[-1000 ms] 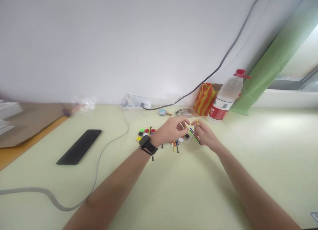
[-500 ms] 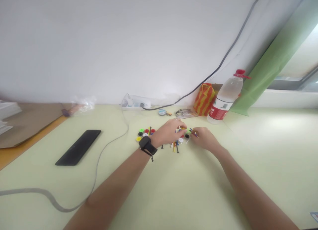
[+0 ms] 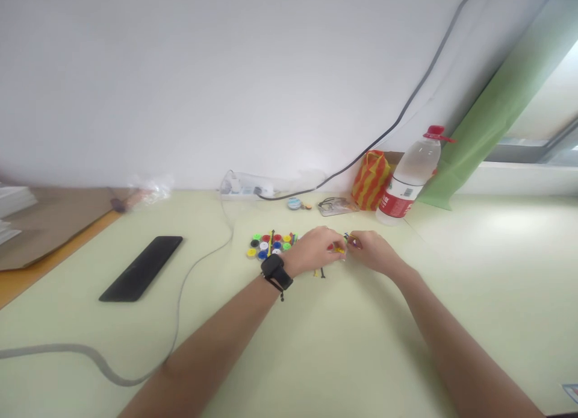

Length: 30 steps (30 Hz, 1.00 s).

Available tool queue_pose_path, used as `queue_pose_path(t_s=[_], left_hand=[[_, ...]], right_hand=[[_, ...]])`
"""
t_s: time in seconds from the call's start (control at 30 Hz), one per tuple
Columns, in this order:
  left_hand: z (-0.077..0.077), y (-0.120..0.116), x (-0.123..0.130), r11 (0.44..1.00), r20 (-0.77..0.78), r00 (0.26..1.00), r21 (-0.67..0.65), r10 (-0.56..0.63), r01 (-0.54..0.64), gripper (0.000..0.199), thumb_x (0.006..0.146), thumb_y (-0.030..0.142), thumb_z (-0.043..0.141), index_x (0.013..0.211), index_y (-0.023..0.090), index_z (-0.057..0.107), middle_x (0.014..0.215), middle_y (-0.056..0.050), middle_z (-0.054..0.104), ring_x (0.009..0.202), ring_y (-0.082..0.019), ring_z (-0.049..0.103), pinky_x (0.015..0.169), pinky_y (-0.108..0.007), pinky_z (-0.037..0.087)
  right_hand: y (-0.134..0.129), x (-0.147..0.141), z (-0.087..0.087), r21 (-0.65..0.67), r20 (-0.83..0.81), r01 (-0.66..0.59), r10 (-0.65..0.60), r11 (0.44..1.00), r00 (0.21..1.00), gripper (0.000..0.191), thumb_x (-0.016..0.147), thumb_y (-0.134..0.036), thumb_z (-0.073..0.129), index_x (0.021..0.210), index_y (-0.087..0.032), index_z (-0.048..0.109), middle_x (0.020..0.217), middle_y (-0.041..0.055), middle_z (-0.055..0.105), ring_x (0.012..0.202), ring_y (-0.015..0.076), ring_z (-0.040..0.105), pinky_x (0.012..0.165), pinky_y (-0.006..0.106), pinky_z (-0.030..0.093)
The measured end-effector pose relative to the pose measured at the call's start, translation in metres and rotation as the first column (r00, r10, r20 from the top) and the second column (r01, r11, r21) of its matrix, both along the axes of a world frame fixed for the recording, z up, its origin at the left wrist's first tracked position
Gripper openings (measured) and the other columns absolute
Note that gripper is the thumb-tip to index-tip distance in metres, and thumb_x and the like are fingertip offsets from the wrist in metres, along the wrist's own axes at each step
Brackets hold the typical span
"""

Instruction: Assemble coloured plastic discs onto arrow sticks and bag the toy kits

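Note:
Small round pieces in yellow, green, red, white, blue and black, such as a yellow disc [image 3: 251, 253], lie on the table left of my left hand [image 3: 318, 248]. Its fingers are bent and pressed together around something small, too tiny to make out. My right hand [image 3: 365, 248] is just to the right, its fingertips pinching a small piece that I cannot identify. A dark stick [image 3: 323, 273] and a yellow one show below my left hand. Another dark stick [image 3: 273, 236] rests among the discs.
A black phone [image 3: 142, 268] and a grey cable [image 3: 180, 291] lie at the left on the table [image 3: 316, 358]. Behind my hands are a power strip [image 3: 246, 186], a small tin [image 3: 294, 204], a striped bag [image 3: 371, 182] and a large water bottle [image 3: 409, 180].
My left hand has moved right and slightly down, closer to my right hand, and its fingers have closed. More discs now show on the left. My right hand has barely moved.

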<state>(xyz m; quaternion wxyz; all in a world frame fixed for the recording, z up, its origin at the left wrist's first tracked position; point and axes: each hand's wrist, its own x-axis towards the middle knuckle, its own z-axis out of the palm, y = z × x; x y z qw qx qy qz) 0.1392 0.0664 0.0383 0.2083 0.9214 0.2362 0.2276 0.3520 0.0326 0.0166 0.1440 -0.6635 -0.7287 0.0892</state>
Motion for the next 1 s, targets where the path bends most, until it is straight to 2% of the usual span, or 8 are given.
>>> queue_pose_path(t_s=[0.3,0.37,0.43,0.57,0.63,0.73,0.8,1.0], left_hand=[[-0.021,-0.008,0.010,0.989,-0.136,0.988,0.115,-0.077,0.093,0.008,0.091,0.020,0.068,0.095,0.024,0.073,0.097,-0.004,0.071,0.100,-0.024,0.063,0.083,-0.034,0.048],[-0.020,-0.008,0.009,0.978,-0.161,0.984,0.177,-0.078,0.107,0.007,0.093,0.020,0.066,0.092,0.024,0.072,0.091,-0.004,0.071,0.099,-0.024,0.062,0.084,-0.035,0.046],[-0.019,-0.008,0.009,0.961,-0.174,0.982,0.253,-0.070,0.113,0.010,0.096,0.019,0.063,0.094,0.023,0.072,0.093,-0.005,0.071,0.102,-0.025,0.060,0.088,-0.037,0.045],[-0.017,-0.008,0.009,0.941,-0.164,0.986,0.334,-0.008,0.063,0.017,0.098,0.023,0.061,0.113,0.022,0.067,0.118,-0.008,0.069,0.114,-0.026,0.056,0.096,-0.039,0.044],[-0.018,-0.008,0.008,0.942,-0.155,0.988,0.336,0.030,0.024,0.022,0.098,0.025,0.060,0.119,0.022,0.065,0.128,-0.009,0.066,0.122,-0.027,0.055,0.100,-0.040,0.044],[-0.020,-0.007,0.005,0.942,-0.161,0.985,0.335,0.056,0.001,0.025,0.101,0.027,0.055,0.124,0.023,0.063,0.139,-0.010,0.061,0.130,-0.027,0.053,0.105,-0.042,0.042],[-0.022,-0.008,0.005,0.941,-0.172,0.983,0.338,0.057,0.005,0.025,0.103,0.028,0.051,0.125,0.023,0.063,0.143,-0.010,0.059,0.134,-0.027,0.051,0.107,-0.042,0.042],[-0.023,-0.012,0.007,0.942,-0.220,0.972,0.337,0.082,-0.003,0.027,0.107,0.032,0.044,0.122,0.024,0.064,0.136,-0.010,0.063,0.133,-0.028,0.053,0.104,-0.043,0.044]], right_hand=[[0.001,0.005,-0.004,0.002,0.062,-0.034,0.034,0.999,0.998,0.018,0.089,-0.025,0.054,0.071,-0.023,0.054,0.068,0.0021,0.060,0.062,0.0181,0.051,0.057,0.029,0.028],[0.003,0.009,-0.007,0.067,0.010,-0.018,0.017,0.998,1.000,0.011,0.092,-0.030,0.055,0.086,-0.023,0.060,0.076,0.0036,0.063,0.068,0.0196,0.055,0.060,0.030,0.033],[0.008,0.015,-0.010,0.178,-0.088,0.015,0.001,0.984,0.996,0.016,0.096,-0.032,0.050,0.100,-0.021,0.061,0.086,0.0063,0.064,0.076,0.0215,0.058,0.066,0.031,0.040],[0.018,0.028,-0.019,0.286,-0.184,0.083,-0.030,0.955,0.982,0.021,0.094,-0.020,0.038,0.095,-0.019,0.059,0.087,0.0092,0.056,0.083,0.0249,0.058,0.076,0.036,0.046],[0.020,0.030,-0.023,0.282,-0.184,0.110,-0.058,0.953,0.981,0.022,0.091,-0.018,0.041,0.103,-0.016,0.060,0.088,0.0090,0.054,0.085,0.0255,0.057,0.079,0.037,0.048],[0.018,0.028,-0.026,0.242,-0.235,0.125,-0.067,0.962,0.970,0.040,0.087,-0.017,0.048,0.126,-0.014,0.055,0.095,0.0087,0.057,0.086,0.0238,0.059,0.082,0.037,0.050],[0.016,0.026,-0.025,0.185,-0.301,0.139,-0.078,0.973,0.950,0.047,0.085,-0.018,0.053,0.132,-0.017,0.053,0.099,0.0074,0.061,0.082,0.0209,0.062,0.079,0.034,0.051],[0.012,0.020,-0.016,0.086,-0.386,0.179,-0.133,0.980,0.913,0.027,0.083,-0.028,0.067,0.109,-0.021,0.063,0.092,0.0042,0.068,0.075,0.0182,0.067,0.070,0.030,0.052]])
